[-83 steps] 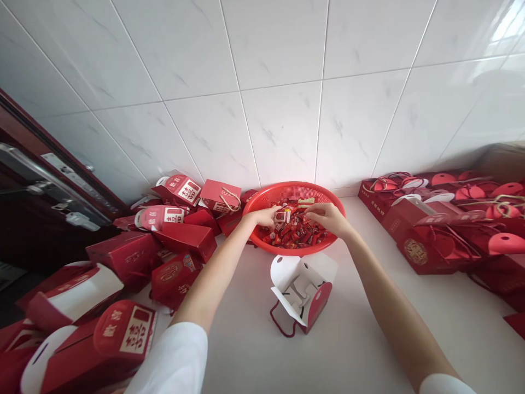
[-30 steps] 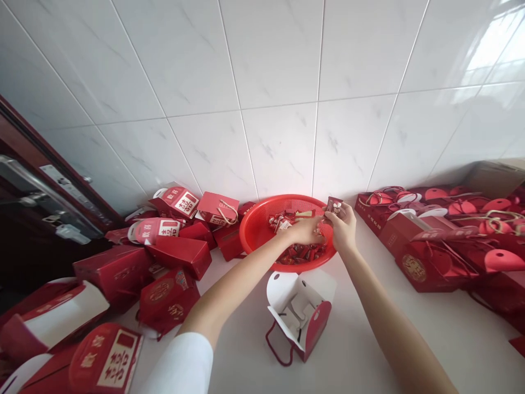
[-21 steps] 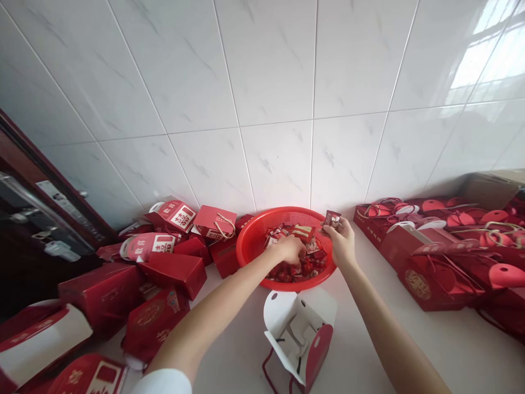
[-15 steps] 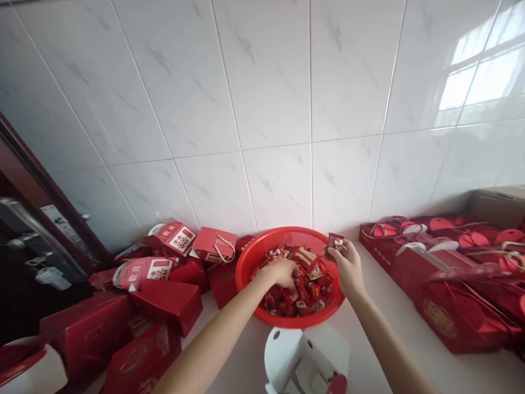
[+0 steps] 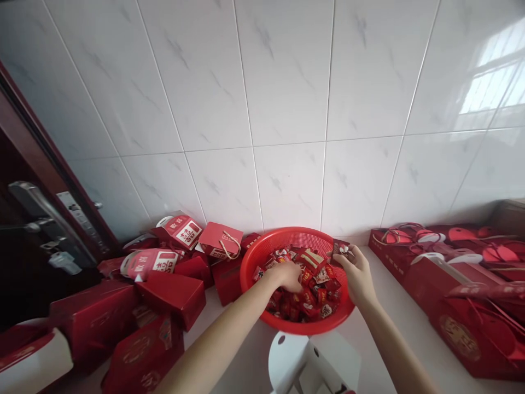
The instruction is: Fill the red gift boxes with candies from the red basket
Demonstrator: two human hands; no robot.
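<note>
A red plastic basket [image 5: 256, 251] holds many wrapped candies [image 5: 309, 301], mostly red. My left hand [image 5: 287, 275] reaches down among them from the left. Its fingers are curled and their tips are hidden, so what they grip cannot be made out. At the basket's right rim, my right hand [image 5: 356, 268] is closed on a dark red candy packet [image 5: 340, 247] between thumb and fingers. Just in front of the basket stands an opened box [image 5: 287, 355] with its white inside showing, cut off by the lower edge of the view.
Several red gift boxes [image 5: 172, 295] lie in a heap on the left. More red boxes with handles [image 5: 435, 301] stand in rows on the right. A white tiled wall [image 5: 287, 180] rises behind the basket. A dark door with a metal handle [image 5: 39, 202] is at far left.
The view has shifted slightly, so most things appear further right. My left hand stays in the candies, with a small change of pose. My right hand still holds the packet by the rim.
</note>
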